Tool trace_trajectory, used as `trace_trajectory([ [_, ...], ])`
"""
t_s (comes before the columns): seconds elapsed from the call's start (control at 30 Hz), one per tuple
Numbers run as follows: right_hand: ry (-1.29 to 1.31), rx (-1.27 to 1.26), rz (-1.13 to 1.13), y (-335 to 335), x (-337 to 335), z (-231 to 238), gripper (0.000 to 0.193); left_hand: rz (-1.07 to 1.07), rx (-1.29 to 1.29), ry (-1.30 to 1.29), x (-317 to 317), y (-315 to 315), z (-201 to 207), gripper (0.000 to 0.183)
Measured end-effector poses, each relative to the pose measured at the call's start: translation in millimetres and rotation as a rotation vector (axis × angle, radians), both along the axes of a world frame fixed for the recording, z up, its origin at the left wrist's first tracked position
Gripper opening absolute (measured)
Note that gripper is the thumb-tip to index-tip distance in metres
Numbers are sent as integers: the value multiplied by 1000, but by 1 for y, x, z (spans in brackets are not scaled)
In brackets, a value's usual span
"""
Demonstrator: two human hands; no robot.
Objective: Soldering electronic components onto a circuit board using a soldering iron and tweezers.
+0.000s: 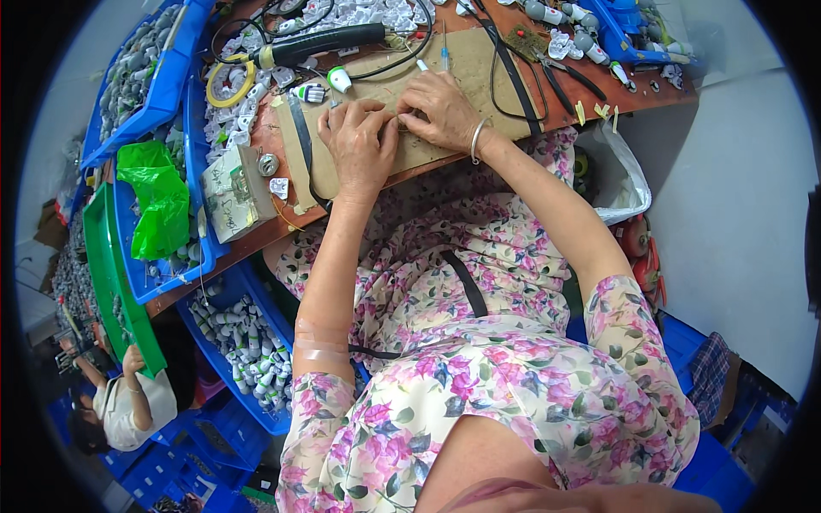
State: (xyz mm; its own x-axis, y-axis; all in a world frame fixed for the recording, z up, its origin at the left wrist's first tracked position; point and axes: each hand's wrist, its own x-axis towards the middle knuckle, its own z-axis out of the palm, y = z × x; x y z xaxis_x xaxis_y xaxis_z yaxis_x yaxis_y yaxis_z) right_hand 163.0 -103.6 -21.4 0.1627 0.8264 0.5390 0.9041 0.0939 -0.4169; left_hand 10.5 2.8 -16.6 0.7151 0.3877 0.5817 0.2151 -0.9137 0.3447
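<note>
My left hand [359, 144] rests low over a cardboard sheet [492, 81] at the table's near edge, with its fingers bent and its thumb and forefinger drawn together. Close beside it on the right, my right hand [440, 111] pinches at the same spot. Whatever lies between the fingertips is too small to make out. Just beyond the left fingers are a white-and-green cone-shaped part [339, 79] and a striped green-and-white part [308, 93]. A thin needle with a blue hub [445, 56] lies beyond my right hand.
Farther back lie a black-handled tool [329, 44] with a cord, a yellow tape roll [231, 81] and pliers [571, 83]. Blue bins [195, 145] of small parts and a green tray [103, 248] stand left, near another person [137, 402]. A white bag [629, 171] hangs at right.
</note>
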Motion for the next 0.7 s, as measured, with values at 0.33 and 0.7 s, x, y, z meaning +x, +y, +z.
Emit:
trace_trajectory([
  [0.33, 12, 2, -3, 1, 0, -2, 14, -20, -15, -20, -1, 0, 1, 6],
  [0.7, -29, 57, -68, 0, -3, -1, 15, -51, -14, -3, -1, -2, 8, 6],
])
